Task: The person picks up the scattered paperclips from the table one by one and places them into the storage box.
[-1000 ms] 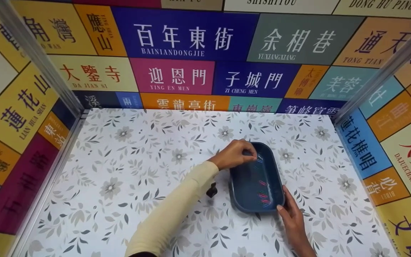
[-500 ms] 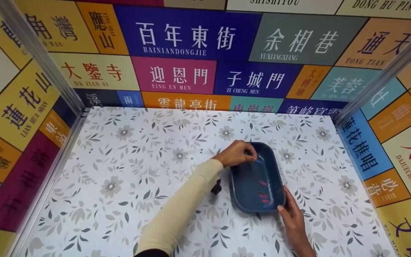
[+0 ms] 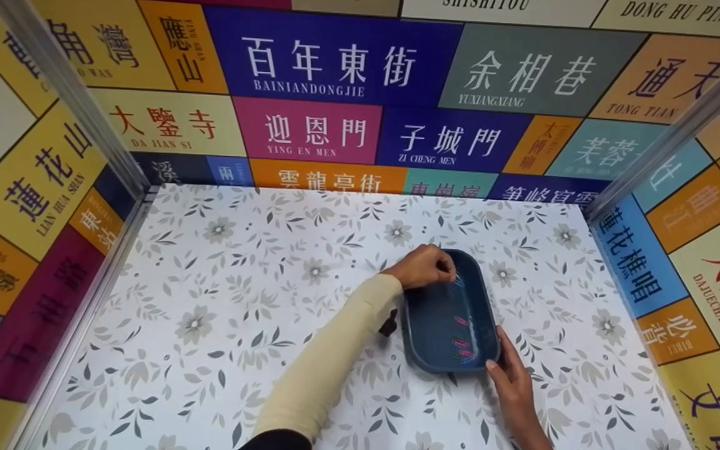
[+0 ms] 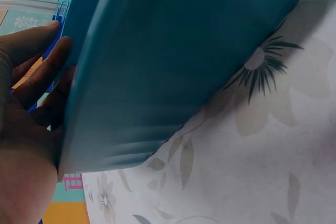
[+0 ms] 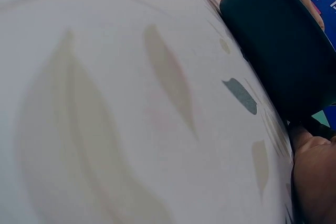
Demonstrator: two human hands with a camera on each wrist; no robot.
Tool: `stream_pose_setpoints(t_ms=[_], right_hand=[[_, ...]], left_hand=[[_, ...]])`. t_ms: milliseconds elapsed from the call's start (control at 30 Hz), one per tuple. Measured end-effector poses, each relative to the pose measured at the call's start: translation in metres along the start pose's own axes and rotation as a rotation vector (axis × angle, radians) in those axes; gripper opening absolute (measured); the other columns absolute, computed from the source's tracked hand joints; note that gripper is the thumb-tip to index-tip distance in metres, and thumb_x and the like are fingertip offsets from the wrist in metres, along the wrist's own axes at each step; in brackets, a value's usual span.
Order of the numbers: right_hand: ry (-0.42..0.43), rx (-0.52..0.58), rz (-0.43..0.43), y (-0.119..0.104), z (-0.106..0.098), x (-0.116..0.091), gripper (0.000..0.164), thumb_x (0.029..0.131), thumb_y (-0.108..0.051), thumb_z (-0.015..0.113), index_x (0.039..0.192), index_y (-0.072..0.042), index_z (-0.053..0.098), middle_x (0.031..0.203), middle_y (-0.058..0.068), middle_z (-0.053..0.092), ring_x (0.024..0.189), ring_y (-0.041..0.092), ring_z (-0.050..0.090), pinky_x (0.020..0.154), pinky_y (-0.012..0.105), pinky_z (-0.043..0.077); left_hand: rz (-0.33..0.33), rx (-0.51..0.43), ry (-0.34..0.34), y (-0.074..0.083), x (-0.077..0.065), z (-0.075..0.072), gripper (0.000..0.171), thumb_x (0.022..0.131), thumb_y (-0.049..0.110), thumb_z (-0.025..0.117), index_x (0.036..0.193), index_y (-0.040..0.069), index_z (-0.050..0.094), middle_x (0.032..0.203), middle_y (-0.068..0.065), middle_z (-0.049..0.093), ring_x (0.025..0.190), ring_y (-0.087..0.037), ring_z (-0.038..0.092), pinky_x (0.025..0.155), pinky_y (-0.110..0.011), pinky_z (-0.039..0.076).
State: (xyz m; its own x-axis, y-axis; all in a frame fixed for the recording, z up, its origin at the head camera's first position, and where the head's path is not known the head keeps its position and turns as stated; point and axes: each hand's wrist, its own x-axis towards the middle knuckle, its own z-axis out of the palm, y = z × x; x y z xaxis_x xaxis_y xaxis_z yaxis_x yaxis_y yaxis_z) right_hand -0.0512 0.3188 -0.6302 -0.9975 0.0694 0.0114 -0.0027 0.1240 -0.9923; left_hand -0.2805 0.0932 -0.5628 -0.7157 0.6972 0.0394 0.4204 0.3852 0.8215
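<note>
A deep blue rectangular tray (image 3: 441, 319) with rounded corners lies on the flowered tabletop in the head view. Over its far end, my left hand (image 3: 424, 267) has thumb and fingertips brought together. The left wrist view shows a blue paper clip (image 4: 63, 13) pinched at those fingertips, above the tray wall (image 4: 142, 77). Several coloured paper clips (image 3: 463, 347), pink and green among them, lie in the tray's near right part. My right hand (image 3: 513, 378) grips the near right corner, thumb at the rim and fingers along the outer side. In the right wrist view the tray's side (image 5: 278, 45) appears close by.
A white tabletop (image 3: 260, 269) with grey flowers and leaves surrounds the tray. Colourful panels with street names (image 3: 310, 131) stand behind it and at both sides. A small black object (image 3: 389, 324) shows under the left sleeve (image 3: 335, 356).
My left hand and forearm have shifted a little to the right over the tray's far end. The right hand and the tray stay nearly where they were.
</note>
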Motion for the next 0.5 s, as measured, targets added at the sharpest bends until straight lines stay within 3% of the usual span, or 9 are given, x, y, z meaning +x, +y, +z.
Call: stream_pose_setpoints(t_ms=[267, 500], right_hand=[[0.005, 0.014, 0.000, 0.001, 0.000, 0.000, 0.068, 0.114, -0.004, 0.056, 0.174, -0.003, 0.024, 0.181, 0.020, 0.022, 0.150, -0.012, 0.036, 0.116, 0.009, 0.034], [0.011, 0.023, -0.006, 0.002, 0.001, 0.000, 0.068, 0.113, -0.002, 0.056, 0.174, -0.003, 0.025, 0.181, 0.020, 0.022, 0.150, -0.011, 0.036, 0.117, 0.010, 0.033]], left_hand=[[0.011, 0.063, -0.053, 0.005, 0.006, 0.000, 0.011, 0.105, 0.010, 0.075, 0.104, 0.007, 0.085, 0.101, -0.004, 0.081, 0.081, -0.007, 0.065, 0.080, -0.018, 0.052], [0.029, 0.111, -0.138, 0.010, 0.012, 0.006, 0.014, 0.104, 0.003, 0.072, 0.100, 0.002, 0.085, 0.096, -0.007, 0.080, 0.075, -0.007, 0.061, 0.077, -0.020, 0.050]])
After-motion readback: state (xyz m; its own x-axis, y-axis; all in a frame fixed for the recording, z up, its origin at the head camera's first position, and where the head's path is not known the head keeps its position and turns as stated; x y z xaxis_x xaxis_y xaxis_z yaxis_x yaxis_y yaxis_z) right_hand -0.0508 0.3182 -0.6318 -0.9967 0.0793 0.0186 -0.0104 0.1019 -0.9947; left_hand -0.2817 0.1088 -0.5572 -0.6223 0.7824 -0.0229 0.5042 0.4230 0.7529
